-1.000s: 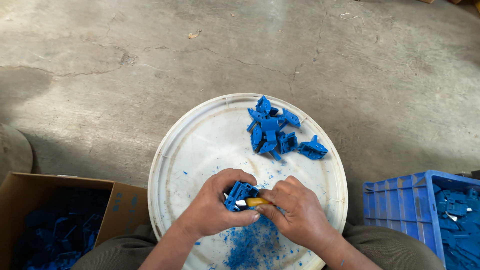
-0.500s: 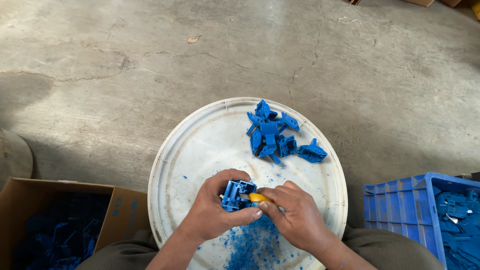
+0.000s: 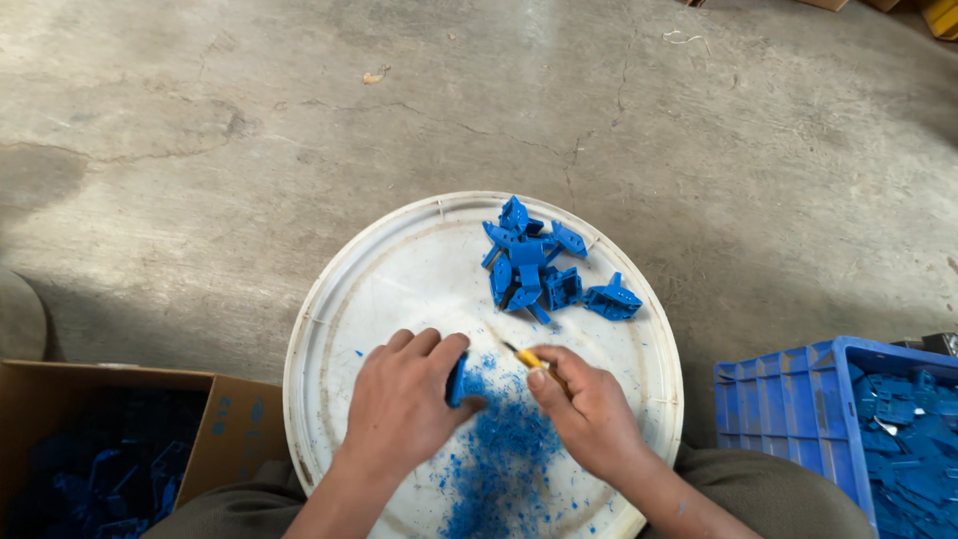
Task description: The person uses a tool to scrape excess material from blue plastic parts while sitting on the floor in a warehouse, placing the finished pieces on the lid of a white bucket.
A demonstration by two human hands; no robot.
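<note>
Two containers count as packaging here, and no labels, signs or screens can be made out. Taking the round white lid [image 3: 399,269] as the landmark: a brown cardboard box [image 3: 150,419] stands open at its lower left, just beside the rim, its flap bearing small blue markings and its dark inside holding blue plastic pieces. To the lid's lower right, near the rim, stands a blue plastic crate [image 3: 788,409] with ribbed walls, also filled with blue pieces.

Soft, even daylight falls on the concrete floor [image 3: 299,130], brightest at the top centre, with dim shadow inside the cardboard box [image 3: 110,449], a sharp image and slight wide-angle bending at the edges.
</note>
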